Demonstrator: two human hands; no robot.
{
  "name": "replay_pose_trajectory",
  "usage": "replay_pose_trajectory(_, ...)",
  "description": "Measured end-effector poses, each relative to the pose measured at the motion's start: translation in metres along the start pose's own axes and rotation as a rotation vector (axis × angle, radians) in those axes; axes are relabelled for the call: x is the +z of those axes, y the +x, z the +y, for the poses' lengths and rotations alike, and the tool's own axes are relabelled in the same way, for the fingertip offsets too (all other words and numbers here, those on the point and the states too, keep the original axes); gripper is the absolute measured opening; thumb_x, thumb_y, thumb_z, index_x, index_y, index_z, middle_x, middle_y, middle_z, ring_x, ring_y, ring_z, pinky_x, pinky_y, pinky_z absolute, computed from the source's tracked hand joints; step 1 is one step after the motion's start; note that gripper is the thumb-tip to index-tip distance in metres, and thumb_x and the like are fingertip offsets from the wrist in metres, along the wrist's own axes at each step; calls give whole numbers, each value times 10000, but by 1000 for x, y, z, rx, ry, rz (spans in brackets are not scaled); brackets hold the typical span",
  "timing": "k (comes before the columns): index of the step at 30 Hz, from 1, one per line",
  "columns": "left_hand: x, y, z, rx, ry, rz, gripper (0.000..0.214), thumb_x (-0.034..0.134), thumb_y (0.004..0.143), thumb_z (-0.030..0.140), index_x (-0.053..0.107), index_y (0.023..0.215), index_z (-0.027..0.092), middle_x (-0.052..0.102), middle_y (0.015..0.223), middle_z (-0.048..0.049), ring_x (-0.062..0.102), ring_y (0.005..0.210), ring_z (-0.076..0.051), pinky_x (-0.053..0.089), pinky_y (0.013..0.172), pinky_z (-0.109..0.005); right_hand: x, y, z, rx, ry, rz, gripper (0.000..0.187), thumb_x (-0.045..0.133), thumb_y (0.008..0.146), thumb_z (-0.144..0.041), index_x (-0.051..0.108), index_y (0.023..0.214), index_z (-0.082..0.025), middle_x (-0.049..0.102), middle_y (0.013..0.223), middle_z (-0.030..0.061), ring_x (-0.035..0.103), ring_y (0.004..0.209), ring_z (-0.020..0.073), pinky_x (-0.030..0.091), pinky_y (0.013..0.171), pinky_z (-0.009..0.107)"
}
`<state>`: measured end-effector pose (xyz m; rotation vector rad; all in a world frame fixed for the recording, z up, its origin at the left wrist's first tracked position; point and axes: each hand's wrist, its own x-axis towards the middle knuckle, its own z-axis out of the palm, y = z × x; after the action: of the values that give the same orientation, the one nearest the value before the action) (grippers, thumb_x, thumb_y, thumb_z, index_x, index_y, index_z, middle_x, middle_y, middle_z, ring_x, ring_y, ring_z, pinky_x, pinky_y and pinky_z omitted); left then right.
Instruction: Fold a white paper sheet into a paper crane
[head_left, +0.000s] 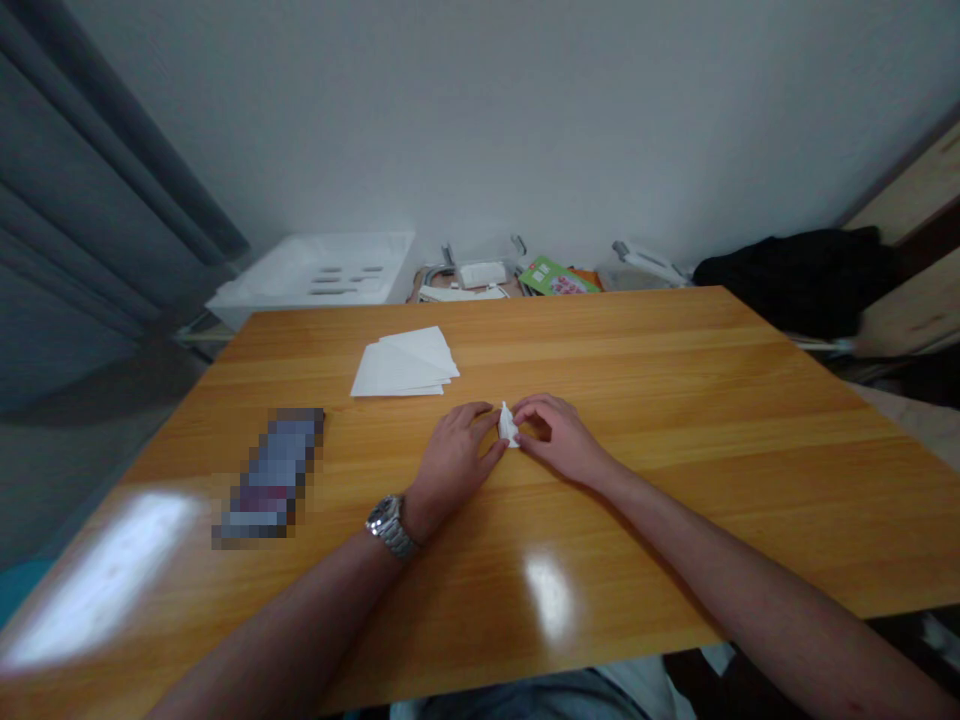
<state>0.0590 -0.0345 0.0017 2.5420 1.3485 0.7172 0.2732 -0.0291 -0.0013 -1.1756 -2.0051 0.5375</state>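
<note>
A small folded piece of white paper (508,425) sits at the middle of the wooden table (675,400). My left hand (454,460), with a metal watch on its wrist, pinches the paper from the left. My right hand (559,435) pinches it from the right with curled fingers. Both hands rest on the tabletop. Most of the paper is hidden between the fingertips.
A small stack of white paper sheets (405,365) lies further back on the left. A blurred flat object (274,475) lies near the left edge. Behind the table are a white bin (322,275), clutter (517,275) and a black bag (795,275).
</note>
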Motion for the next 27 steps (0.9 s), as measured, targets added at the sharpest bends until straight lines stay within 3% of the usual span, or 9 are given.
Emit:
replay_pose_trajectory(8,-2,1,1,-1,-52,9,334,613,968,300,626,1295,234,610,1274,-87,600,1137,-242,498,1030,-426,3,0,4,18,-56,-22,195,766,805,-192,686,979,-232,695,1122,74,636,1074,265,473,978,456)
replay_pose_trajectory(20,1,6,-4,-62,-216,67,24,668,921,213,672,915,191,622,1055,-64,615,1005,-213,524,943,-379,1,-1,4,-7,-101,-47,120,774,819,-204,730,926,-240,676,1157,73,623,1104,265,466,989,460)
replay_pose_trajectory(27,3,5,-6,2,-255,58,102,721,877,202,682,972,204,642,1073,-59,616,1022,-219,511,948,-381,2,-1,4,-14,-75,-49,108,775,817,-188,718,901,-225,688,1132,71,624,1083,260,456,975,449)
